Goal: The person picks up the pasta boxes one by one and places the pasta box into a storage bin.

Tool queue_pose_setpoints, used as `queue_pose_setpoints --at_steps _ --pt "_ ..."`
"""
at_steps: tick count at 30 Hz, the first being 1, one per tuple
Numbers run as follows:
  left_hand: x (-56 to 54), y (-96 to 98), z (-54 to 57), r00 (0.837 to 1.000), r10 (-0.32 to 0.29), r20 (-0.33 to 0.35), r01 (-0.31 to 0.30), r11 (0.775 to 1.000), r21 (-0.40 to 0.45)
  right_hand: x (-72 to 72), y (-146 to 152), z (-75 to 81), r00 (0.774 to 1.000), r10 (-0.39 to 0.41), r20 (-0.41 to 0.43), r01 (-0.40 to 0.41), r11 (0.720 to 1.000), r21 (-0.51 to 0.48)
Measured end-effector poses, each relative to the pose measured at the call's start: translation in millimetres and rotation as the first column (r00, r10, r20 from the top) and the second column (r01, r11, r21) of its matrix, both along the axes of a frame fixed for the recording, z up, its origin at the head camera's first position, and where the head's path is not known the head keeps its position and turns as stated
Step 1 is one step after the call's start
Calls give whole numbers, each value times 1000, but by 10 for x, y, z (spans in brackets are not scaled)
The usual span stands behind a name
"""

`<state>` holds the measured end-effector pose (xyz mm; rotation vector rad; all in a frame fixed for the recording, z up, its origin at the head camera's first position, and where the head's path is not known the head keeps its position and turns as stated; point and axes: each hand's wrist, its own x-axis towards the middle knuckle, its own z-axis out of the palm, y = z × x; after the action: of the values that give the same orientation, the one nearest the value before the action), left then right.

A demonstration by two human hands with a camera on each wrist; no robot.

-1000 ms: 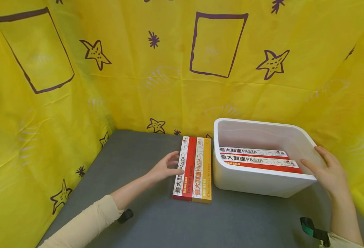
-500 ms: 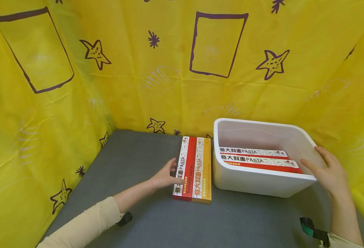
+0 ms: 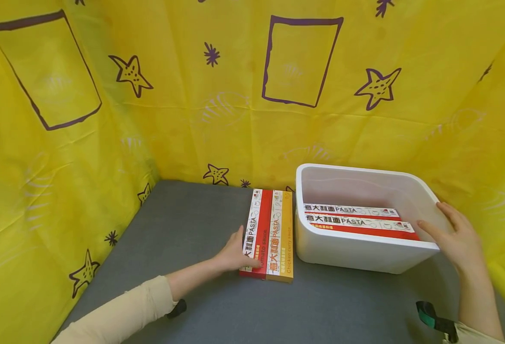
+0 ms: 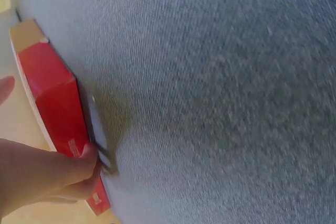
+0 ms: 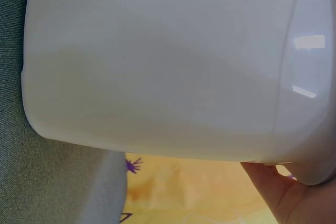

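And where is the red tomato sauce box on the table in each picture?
Head: the tomato sauce box lies just below centre, left hand at its near-left edge.
Left wrist: down the left side, partly covered by that hand.
Right wrist: not there; the white bin fills most of the picture.
Shared landmark: the grey table, visible in all three.

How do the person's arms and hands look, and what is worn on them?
The left sleeve and right sleeve are plain cream. A small black object shows beside the left cuff; by the right cuff is a black strap-like piece with a green part. The left hand and right hand are bare, without gloves.
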<state>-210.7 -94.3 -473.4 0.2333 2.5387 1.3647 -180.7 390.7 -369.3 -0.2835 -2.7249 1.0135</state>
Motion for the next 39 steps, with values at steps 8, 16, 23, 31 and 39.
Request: queue_pose_setpoints --at_steps 8,16,23,31,39 --pt "61 73 -3 994 -27 -104 23 999 -41 -6 1 -5 1000 -3 -3 3 1000 -1" --pt "77 95 -20 994 -26 -106 22 999 -38 -12 -4 -1 1000 -1 -11 1 1000 2" --pt "87 107 -25 994 -21 -105 14 998 -61 -12 8 -17 1000 -1 -29 0 1000 -23" --pt "98 137 1 997 -7 -81 1 997 -73 -12 8 -21 999 6 -37 -7 1000 -24" --pt "96 152 -1 997 0 -73 -7 996 -86 -10 3 -15 1000 4 -28 -4 1000 -21"
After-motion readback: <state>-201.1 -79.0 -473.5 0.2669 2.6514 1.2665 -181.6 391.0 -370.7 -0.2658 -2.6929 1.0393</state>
